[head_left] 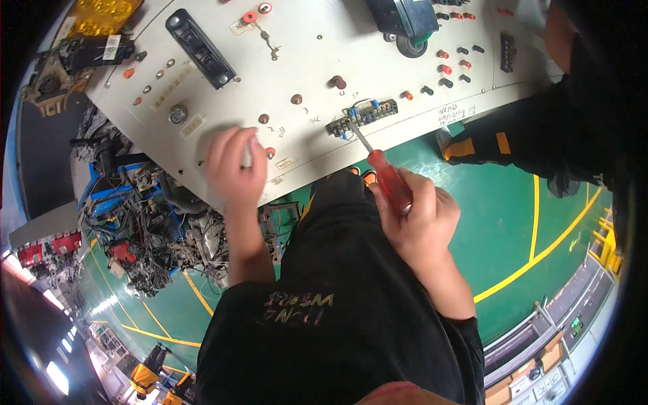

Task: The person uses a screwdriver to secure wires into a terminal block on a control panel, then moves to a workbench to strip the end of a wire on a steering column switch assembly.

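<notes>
My right hand (422,216) grips a red-handled screwdriver (388,177), whose shaft reaches up-left to a black terminal strip (380,108) with small blue connectors and wires on a white panel (314,61); the tip seems to sit at one of its terminals, though whether it touches a screw is too small to tell. My left hand (236,165) is closed at the panel's lower edge, left of the strip and beside a red socket (270,153); what is between its fingers, if anything, I cannot make out.
A black long fitting (199,50), a black housing (405,17) and rows of red and black sockets (446,69) are on the panel. Another person's dark-clothed leg (526,135) is at the right. Tangled wiring and engine parts (182,243) lie left, below the panel. Yellow lines cross the green floor (499,229).
</notes>
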### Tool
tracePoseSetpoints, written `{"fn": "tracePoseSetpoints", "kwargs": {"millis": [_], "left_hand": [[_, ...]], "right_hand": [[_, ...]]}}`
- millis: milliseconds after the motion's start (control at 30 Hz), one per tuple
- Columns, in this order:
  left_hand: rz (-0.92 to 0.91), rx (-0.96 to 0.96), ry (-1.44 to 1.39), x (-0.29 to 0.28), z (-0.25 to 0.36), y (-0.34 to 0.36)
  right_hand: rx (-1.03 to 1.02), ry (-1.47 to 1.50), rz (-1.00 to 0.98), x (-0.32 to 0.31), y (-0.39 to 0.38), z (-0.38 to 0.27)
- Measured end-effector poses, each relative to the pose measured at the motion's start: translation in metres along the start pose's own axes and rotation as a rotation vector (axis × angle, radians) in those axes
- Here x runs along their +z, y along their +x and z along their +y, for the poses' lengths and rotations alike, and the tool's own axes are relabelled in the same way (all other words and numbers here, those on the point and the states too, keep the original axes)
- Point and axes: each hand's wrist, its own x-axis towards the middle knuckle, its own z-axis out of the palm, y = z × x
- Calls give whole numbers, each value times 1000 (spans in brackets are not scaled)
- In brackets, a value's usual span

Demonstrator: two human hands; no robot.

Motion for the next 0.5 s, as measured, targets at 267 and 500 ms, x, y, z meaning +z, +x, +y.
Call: {"fn": "tracePoseSetpoints", "kwargs": {"millis": [267, 500], "left_hand": [[72, 105, -114, 14, -53, 31], [88, 182, -239, 12, -65, 29]], "right_hand": [[-14, 1, -17, 0, -3, -23], [91, -125, -38, 1, -7, -53]]}}
